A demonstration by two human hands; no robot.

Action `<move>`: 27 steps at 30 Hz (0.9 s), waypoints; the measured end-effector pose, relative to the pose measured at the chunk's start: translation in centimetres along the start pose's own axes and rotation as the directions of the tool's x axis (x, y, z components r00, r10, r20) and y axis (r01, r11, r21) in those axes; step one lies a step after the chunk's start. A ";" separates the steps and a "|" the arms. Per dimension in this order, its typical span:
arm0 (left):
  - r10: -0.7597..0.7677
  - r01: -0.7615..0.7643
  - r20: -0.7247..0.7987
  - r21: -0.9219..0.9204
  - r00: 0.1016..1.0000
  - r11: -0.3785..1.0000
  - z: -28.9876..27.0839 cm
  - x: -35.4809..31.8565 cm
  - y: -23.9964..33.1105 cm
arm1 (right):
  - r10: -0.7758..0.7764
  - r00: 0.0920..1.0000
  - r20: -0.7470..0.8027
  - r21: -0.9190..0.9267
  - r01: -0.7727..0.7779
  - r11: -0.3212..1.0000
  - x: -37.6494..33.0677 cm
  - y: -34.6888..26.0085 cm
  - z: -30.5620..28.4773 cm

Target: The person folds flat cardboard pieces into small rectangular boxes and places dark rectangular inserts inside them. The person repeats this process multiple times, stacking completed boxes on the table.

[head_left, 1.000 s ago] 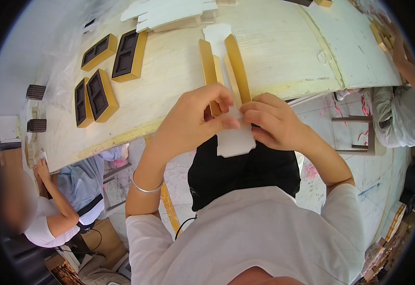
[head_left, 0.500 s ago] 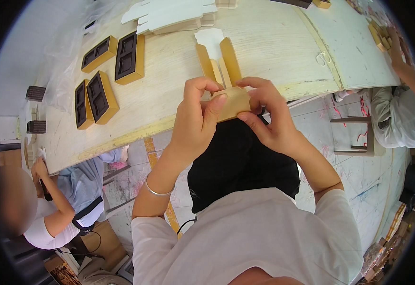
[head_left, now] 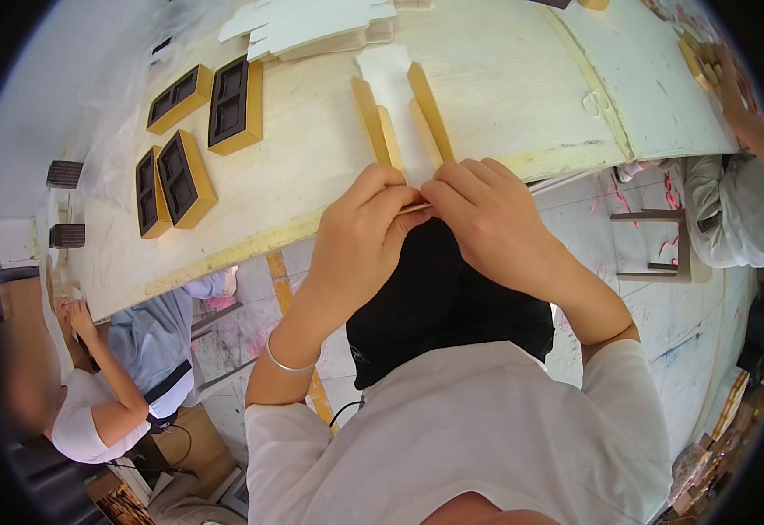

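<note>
A part-folded cardboard box (head_left: 369, 121), gold outside and white inside, lies at the table's near edge. Its two long side walls stand up, and a white flap lies flat at its far end. My left hand (head_left: 356, 232) pinches the near end of the box between thumb and fingers. Beside it, my right hand (head_left: 491, 223) is closed on the same end, its fingers curled over the edge and almost meeting the left fingertips. Only a thin strip of that end shows between my hands; my fingers hide the rest.
Several gold boxes with dark two-pocket inserts (head_left: 235, 105) sit at the left of the table (head_left: 303, 157). Flat white cardboard blanks (head_left: 312, 28) are stacked at the back. A seated person (head_left: 102, 407) works at lower left; another person's arm (head_left: 736, 114) reaches in at far right, near a stool (head_left: 662, 216).
The near end panel has turned from facing up to nearly edge-on. My right hand has shifted left and curled over it, and the side walls have spread apart.
</note>
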State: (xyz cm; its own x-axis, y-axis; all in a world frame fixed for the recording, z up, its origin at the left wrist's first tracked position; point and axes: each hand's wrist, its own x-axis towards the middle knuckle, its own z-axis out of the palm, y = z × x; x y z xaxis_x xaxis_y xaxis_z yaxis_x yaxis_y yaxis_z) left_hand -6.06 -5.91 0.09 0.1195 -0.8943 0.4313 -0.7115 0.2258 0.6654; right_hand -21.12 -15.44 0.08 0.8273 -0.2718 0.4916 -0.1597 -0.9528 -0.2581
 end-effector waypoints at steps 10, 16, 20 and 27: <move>-0.116 0.103 0.493 0.054 0.862 0.993 -4.6 2.8 -0.6 | -0.031 0.999 0.024 0.105 0.029 0.994 0.8 3.4 -2.3; 0.176 -0.317 0.323 0.464 0.930 0.827 -6.8 3.6 -0.4 | -0.059 0.998 -0.022 0.024 0.059 0.998 1.4 5.5 -1.9; 0.155 -0.225 0.164 0.657 0.974 0.719 -5.7 2.3 1.9 | -0.028 1.000 0.000 0.256 0.027 0.966 1.5 1.8 -0.5; 0.085 -0.133 0.193 0.252 0.978 0.959 -4.0 0.0 -1.3 | -0.115 0.991 0.064 0.283 0.092 0.955 2.8 5.4 -4.4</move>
State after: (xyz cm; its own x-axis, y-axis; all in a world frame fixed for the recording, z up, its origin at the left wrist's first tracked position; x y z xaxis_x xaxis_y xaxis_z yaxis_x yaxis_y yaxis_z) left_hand -2.41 -4.62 1.66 -0.0770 -0.9295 0.3606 -0.8724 0.2379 0.4270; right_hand -22.03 -21.95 3.69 0.8730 -0.1512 0.4636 0.0766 -0.8964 -0.4366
